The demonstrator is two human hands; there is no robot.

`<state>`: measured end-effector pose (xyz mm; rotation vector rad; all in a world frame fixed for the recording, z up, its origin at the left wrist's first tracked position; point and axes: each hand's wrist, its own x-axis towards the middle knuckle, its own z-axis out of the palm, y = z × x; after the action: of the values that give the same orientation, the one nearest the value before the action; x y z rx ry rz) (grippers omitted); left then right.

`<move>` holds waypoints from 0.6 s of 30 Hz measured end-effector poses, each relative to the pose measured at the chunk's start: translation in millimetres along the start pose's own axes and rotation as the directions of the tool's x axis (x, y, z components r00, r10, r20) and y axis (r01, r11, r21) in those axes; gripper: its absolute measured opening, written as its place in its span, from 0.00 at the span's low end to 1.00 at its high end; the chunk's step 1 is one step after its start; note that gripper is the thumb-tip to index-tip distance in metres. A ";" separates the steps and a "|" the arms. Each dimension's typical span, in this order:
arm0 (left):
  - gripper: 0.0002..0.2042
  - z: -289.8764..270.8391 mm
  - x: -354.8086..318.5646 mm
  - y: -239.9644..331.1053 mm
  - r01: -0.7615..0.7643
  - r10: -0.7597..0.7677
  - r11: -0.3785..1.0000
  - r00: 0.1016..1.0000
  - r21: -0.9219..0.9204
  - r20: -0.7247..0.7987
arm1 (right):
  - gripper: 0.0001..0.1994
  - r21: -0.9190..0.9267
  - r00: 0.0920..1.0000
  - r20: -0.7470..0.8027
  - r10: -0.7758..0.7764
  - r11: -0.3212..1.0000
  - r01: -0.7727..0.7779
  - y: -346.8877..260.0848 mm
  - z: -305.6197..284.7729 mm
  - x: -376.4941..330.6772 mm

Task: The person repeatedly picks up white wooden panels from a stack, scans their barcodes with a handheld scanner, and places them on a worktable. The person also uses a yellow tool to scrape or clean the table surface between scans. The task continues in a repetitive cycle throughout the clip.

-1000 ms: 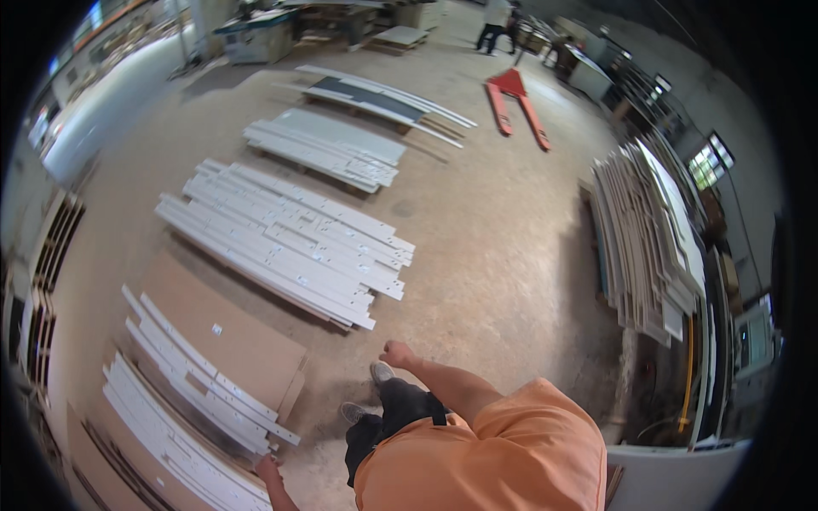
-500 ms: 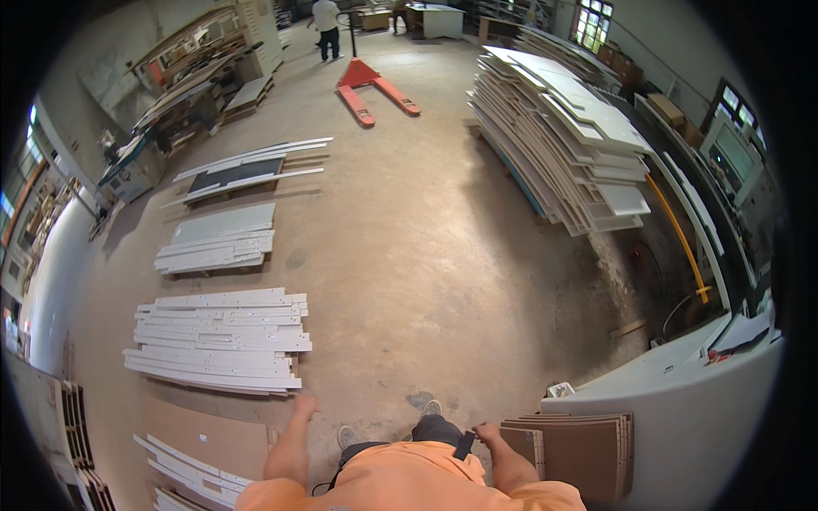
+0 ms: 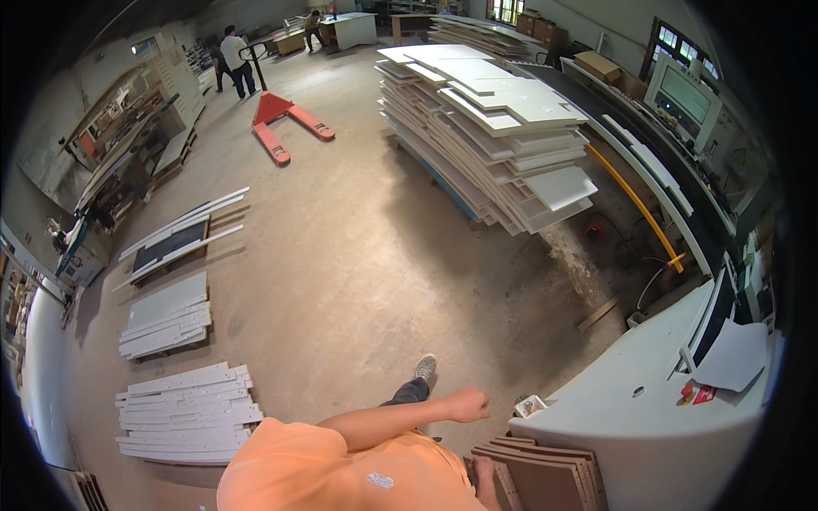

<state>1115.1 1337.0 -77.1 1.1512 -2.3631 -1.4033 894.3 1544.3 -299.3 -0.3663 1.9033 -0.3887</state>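
Observation:
My left hand is stretched across the front of my body to the right, fingers curled in, and I see nothing in it. Its nearest neighbour is a small white box by the corner of the white machine housing. Low at my right side hangs my right hand, close to the upright brown panels leaning against the housing. Its fingers are mostly hidden, so their hold cannot be made out. One shoe shows ahead of me on the floor.
A tall stack of white panels stands ahead right, beside a yellow bar. Stacks of white strips line the left. Farther off are a red pallet jack and several people, one in a white top. Paper lies on the housing.
My view and body have turned right, toward the machine housing. My left arm has swung from the left side across my front. The right hand has dropped lower beside my body.

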 end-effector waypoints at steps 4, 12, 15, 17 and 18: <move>0.17 -63.8 76.4 -14.7 -0.036 0.030 0.998 0.993 0.054 0.113 | 0.07 -0.152 1.000 0.010 0.018 0.988 -0.017 -53.0 14.1 31.8; 0.17 -185.1 247.2 7.7 -0.055 0.046 0.995 0.993 0.080 0.112 | 0.09 -0.006 0.983 -0.092 -0.158 0.987 0.158 -216.4 -41.4 130.6; 0.17 -209.8 311.6 7.1 -0.105 0.093 0.992 0.984 0.075 0.149 | 0.10 -0.005 0.965 -0.146 -0.219 0.975 0.221 -255.0 -63.2 191.8; 0.18 -222.2 348.7 -2.0 -0.094 0.083 0.993 0.984 0.068 0.158 | 0.11 -0.144 0.917 -0.153 -0.369 0.926 0.349 -279.0 -72.8 245.3; 0.18 -227.3 365.8 -5.9 -0.073 0.063 0.995 0.987 0.062 0.150 | 0.11 -0.346 0.810 -0.133 -0.571 0.793 0.502 -293.3 -76.9 272.8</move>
<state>977.0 930.5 -43.2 1.0033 -2.5431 -1.4442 747.7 1170.9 -373.1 -1.1320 2.0675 -0.5426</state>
